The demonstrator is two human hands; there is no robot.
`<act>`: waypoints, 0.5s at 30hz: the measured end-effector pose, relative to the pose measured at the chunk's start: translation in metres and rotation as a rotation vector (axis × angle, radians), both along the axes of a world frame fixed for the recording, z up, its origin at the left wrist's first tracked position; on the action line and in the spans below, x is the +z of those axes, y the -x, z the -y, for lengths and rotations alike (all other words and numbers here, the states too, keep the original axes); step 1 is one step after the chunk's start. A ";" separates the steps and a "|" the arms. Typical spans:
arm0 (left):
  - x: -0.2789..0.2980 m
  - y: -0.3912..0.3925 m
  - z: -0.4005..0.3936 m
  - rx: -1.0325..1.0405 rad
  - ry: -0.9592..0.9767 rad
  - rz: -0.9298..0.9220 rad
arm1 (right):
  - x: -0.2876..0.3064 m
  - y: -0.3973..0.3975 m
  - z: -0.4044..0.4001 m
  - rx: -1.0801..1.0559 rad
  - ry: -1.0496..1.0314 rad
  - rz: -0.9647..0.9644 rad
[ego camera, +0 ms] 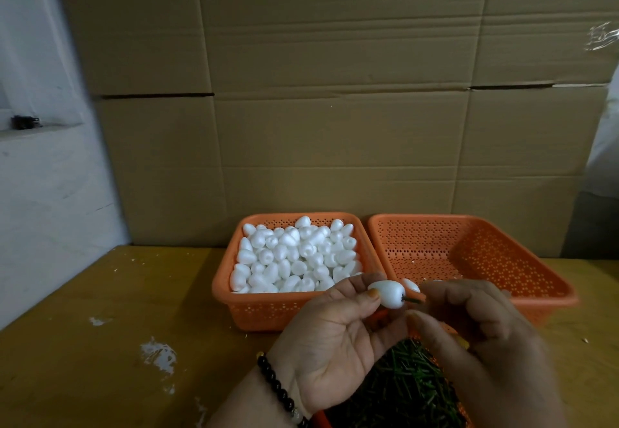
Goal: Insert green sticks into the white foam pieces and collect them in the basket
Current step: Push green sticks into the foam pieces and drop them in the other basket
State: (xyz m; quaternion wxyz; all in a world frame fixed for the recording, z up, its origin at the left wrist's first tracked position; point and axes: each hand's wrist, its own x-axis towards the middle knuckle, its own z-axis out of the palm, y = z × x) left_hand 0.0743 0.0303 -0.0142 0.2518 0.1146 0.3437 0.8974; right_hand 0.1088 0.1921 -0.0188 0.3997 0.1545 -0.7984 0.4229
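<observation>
My left hand (326, 337) pinches a white foam piece (390, 293) between thumb and fingertips, in front of the two baskets. A green stick (412, 299) pokes out of the piece's right end, and my right hand (479, 334) pinches that stick. The left orange basket (227, 297) is heaped with several white foam pieces (294, 257). The right orange basket (522, 277) shows a bare perforated floor, with a white foam piece (411, 285) at its near left corner. A pile of green sticks (402, 384) lies below my hands.
Everything stands on a yellow wooden table (117, 344) with white scuff marks. A wall of brown cardboard boxes (335, 92) rises right behind the baskets. A white wall (43, 176) is on the left. A beaded bracelet (278, 387) circles my left wrist.
</observation>
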 end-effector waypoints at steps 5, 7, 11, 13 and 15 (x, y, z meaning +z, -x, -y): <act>0.000 0.003 -0.002 0.096 0.031 -0.035 | -0.001 0.000 0.000 0.083 0.044 0.057; 0.000 0.003 -0.003 0.143 0.062 -0.049 | -0.001 0.000 -0.001 0.080 0.023 0.058; 0.003 0.002 -0.002 0.189 0.115 -0.072 | -0.001 0.001 -0.001 0.066 -0.029 0.050; 0.004 0.001 -0.002 0.209 0.134 -0.081 | -0.002 0.002 -0.001 0.064 -0.037 0.049; 0.005 0.001 -0.003 0.217 0.130 -0.075 | -0.003 0.002 -0.001 0.068 -0.040 0.047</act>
